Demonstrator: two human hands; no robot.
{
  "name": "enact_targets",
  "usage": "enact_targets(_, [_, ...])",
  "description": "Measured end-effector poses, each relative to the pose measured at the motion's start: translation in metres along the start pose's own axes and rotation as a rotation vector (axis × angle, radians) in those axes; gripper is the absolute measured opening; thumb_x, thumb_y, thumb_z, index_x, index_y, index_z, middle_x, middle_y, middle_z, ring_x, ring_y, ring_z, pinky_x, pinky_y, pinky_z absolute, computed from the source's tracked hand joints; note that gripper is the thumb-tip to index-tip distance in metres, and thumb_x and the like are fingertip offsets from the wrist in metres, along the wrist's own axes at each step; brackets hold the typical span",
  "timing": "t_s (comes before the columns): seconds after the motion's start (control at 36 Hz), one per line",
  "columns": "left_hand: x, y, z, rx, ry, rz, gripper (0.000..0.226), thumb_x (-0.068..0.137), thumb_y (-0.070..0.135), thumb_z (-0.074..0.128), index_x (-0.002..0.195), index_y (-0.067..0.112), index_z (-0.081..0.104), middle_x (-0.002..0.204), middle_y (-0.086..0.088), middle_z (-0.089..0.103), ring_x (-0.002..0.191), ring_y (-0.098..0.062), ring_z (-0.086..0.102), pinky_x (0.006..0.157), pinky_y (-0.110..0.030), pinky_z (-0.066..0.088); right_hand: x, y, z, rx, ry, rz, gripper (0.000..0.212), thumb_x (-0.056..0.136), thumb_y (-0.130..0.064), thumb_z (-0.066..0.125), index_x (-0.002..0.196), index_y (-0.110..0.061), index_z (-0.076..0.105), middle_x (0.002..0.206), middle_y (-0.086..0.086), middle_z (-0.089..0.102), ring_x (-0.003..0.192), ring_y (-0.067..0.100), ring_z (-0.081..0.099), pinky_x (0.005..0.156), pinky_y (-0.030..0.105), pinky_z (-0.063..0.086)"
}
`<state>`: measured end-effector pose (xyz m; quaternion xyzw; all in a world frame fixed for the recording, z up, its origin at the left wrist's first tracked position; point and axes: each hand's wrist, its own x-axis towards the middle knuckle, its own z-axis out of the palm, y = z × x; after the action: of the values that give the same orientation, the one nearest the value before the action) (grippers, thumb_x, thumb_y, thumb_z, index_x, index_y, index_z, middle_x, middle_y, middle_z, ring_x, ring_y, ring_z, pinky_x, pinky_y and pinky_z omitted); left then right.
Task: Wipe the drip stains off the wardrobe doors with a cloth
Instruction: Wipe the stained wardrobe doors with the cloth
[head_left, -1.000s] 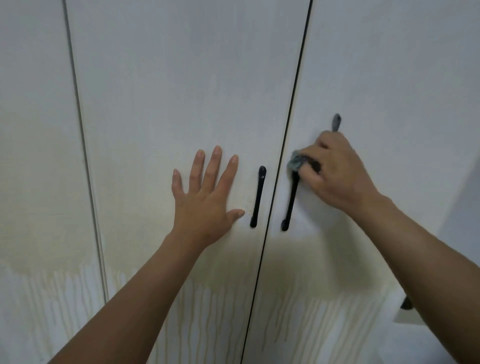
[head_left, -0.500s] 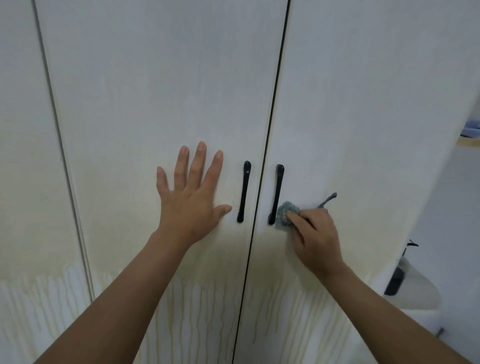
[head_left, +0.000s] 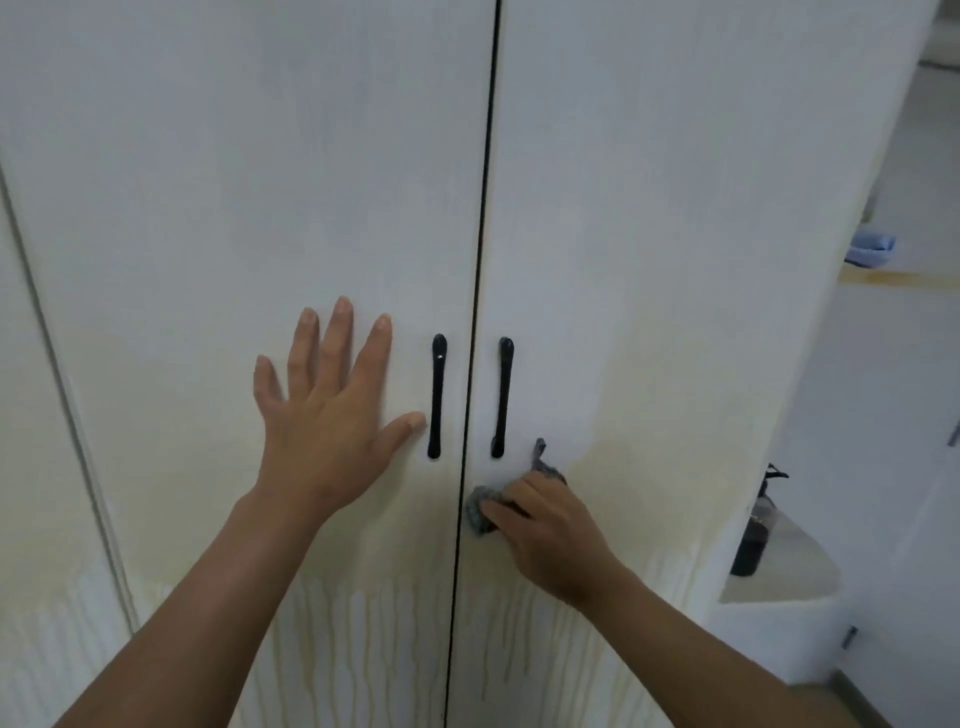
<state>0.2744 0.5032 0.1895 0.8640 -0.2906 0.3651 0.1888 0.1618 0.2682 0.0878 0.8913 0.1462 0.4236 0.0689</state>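
Note:
Two white wardrobe doors fill the view, the left door (head_left: 234, 182) and the right door (head_left: 675, 208), each with a black handle (head_left: 437, 395) (head_left: 503, 397) beside the centre gap. Yellowish drip stains (head_left: 363, 634) run down the lower part of both doors. My left hand (head_left: 327, 415) lies flat with spread fingers on the left door, next to its handle. My right hand (head_left: 545, 535) grips a crumpled grey cloth (head_left: 480, 512) and presses it on the right door just below its handle, near the gap. Most of the cloth is hidden under my fingers.
A third door panel (head_left: 31, 415) stands at the far left. Past the wardrobe's right edge a dark pump bottle (head_left: 756, 530) stands on a white corner shelf (head_left: 784, 577). A blue cloth (head_left: 870, 249) lies on a ledge further back.
My right hand has slid the cloth down the right door, from the top of the handle to below it. My left hand has stayed flat on the left door.

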Motion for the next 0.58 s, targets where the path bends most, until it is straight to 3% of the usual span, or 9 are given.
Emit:
enact_targets(0.06, [0.001, 0.013, -0.005, -0.05, 0.091, 0.009, 0.086, 0.094, 0.062, 0.056, 0.163, 0.026, 0.019, 0.172, -0.008, 0.001, 0.159, -0.032, 0.0, 0.115, -0.073, 0.016, 0.003, 0.009, -0.026, 0.034, 0.065, 0.015, 0.014, 0.099, -0.012, 0.062, 0.103, -0.008, 0.075, 0.084, 0.007, 0.061, 0.072, 0.023, 0.053, 0.063, 0.039, 0.047])
enact_targets(0.14, [0.002, 0.038, -0.011, 0.008, 0.24, 0.153, 0.083, 0.088, 0.055, 0.07, 0.156, 0.017, 0.039, 0.17, -0.012, 0.02, 0.156, -0.034, 0.018, 0.112, -0.071, 0.021, 0.027, 0.033, -0.079, 0.011, 0.38, 0.126, 0.016, 0.093, -0.002, 0.066, 0.105, 0.0, 0.076, 0.084, 0.012, 0.061, 0.075, 0.027, 0.053, 0.067, 0.041, 0.047])
enact_targets(0.19, [0.007, 0.061, -0.016, 0.056, 0.245, 0.242, 0.095, 0.076, 0.056, 0.081, 0.154, 0.017, 0.043, 0.168, -0.011, 0.025, 0.155, -0.034, 0.024, 0.113, -0.071, 0.023, 0.049, 0.057, -0.116, -0.017, 0.589, 0.218, 0.023, 0.086, 0.006, 0.067, 0.107, 0.002, 0.075, 0.087, 0.015, 0.061, 0.082, 0.026, 0.052, 0.074, 0.039, 0.047])
enact_targets(0.28, [0.016, 0.093, -0.02, 0.108, 0.092, 0.258, 0.116, 0.065, 0.061, 0.087, 0.159, 0.019, 0.033, 0.17, -0.008, 0.019, 0.156, -0.032, 0.017, 0.115, -0.073, 0.018, 0.08, 0.088, -0.154, -0.065, 0.76, 0.288, 0.031, 0.084, 0.007, 0.065, 0.112, -0.001, 0.074, 0.095, 0.017, 0.06, 0.09, 0.026, 0.051, 0.084, 0.034, 0.044])
enact_targets(0.36, [0.019, 0.108, -0.011, 0.185, -0.071, 0.196, 0.131, 0.068, 0.068, 0.082, 0.164, 0.024, 0.005, 0.172, -0.003, -0.008, 0.158, -0.028, -0.007, 0.118, -0.07, 0.005, 0.099, 0.111, -0.165, -0.131, 0.752, 0.269, 0.029, 0.088, 0.005, 0.062, 0.112, -0.004, 0.075, 0.096, 0.016, 0.061, 0.089, 0.031, 0.052, 0.087, 0.025, 0.036])
enact_targets(0.47, [0.017, 0.114, -0.003, 0.231, -0.117, 0.124, 0.137, 0.067, 0.064, 0.085, 0.164, 0.025, -0.003, 0.172, -0.001, -0.014, 0.158, -0.028, -0.01, 0.116, -0.072, 0.011, 0.103, 0.125, -0.141, -0.194, 0.623, 0.254, 0.026, 0.09, -0.002, 0.062, 0.111, -0.008, 0.076, 0.1, 0.016, 0.063, 0.09, 0.037, 0.056, 0.082, 0.044, 0.048])
enact_targets(0.58, [0.016, 0.116, -0.003, 0.224, -0.117, 0.092, 0.135, 0.072, 0.061, 0.083, 0.163, 0.03, -0.012, 0.17, 0.004, -0.022, 0.157, -0.024, -0.018, 0.117, -0.071, 0.009, 0.069, 0.115, -0.103, -0.173, 0.578, 0.241, 0.025, 0.09, -0.003, 0.064, 0.112, -0.007, 0.076, 0.1, 0.017, 0.065, 0.087, 0.039, 0.059, 0.083, 0.044, 0.048])
